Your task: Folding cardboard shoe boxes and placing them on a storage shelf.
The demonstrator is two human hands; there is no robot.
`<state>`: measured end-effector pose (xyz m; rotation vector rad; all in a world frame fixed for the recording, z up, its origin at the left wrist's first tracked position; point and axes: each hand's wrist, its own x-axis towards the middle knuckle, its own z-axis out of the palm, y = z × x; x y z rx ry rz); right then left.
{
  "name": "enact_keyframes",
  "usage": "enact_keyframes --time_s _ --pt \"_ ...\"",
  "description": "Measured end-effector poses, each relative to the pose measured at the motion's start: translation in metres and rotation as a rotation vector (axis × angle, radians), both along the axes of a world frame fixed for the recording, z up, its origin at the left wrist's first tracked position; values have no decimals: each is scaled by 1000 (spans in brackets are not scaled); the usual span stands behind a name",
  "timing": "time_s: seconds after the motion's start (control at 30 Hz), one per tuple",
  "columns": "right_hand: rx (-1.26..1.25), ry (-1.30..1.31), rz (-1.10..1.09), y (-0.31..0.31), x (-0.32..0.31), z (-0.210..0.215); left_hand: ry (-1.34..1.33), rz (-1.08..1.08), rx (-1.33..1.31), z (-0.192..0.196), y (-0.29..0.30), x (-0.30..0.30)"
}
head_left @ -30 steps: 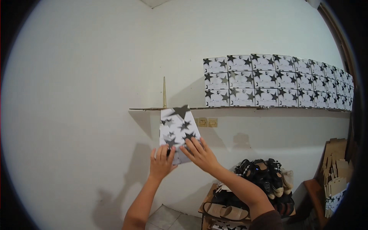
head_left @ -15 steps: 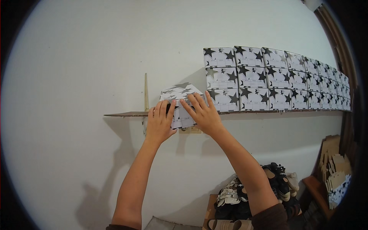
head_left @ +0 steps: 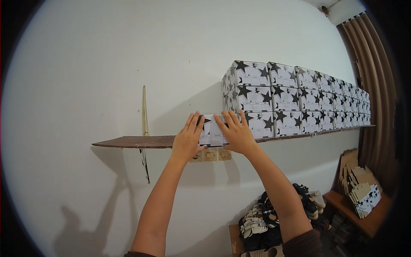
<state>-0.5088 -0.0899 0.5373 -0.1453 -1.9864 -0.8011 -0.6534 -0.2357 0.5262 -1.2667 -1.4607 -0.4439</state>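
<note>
Basically, head view: star-print box (head_left: 211, 135) sits at the front edge of the shelf (head_left: 128, 141), just left of the stacked boxes (head_left: 252, 99); can't tell if they touch. Left hand (head_left: 186, 140) and right hand (head_left: 239, 136) both grip its front, fingers spread up to the top edge, thumbs low. Probably light card: stiff at corners, dentable mid-panel, slightly slick. Best hold looks like both sides, near corners; contents hidden.

This looks like a storage corner, in a home or small shop: boxes (head_left: 285, 99) stacked three high toward the right end of a shelf (head_left: 132, 141), piled shoes (head_left: 255, 222), flattened cardboard (head_left: 358, 190), curtain (head_left: 371, 60), wall switches (head_left: 210, 154).
</note>
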Motion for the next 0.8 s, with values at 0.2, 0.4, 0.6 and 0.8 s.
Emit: enact_keyframes --time_s 0.2,0.4,0.6,0.8 --pt "-88 83 87 -1 -16 -22 -17 -157 122 -39 18 -22" --pt "-148 162 59 16 -38 -67 -160 -204 30 -58 28 -24" --pt "-178 162 13 22 -39 -70 -175 -132 20 -49 34 -19" --pt "-238 141 70 23 -31 -71 -96 -101 85 -64 46 -20"
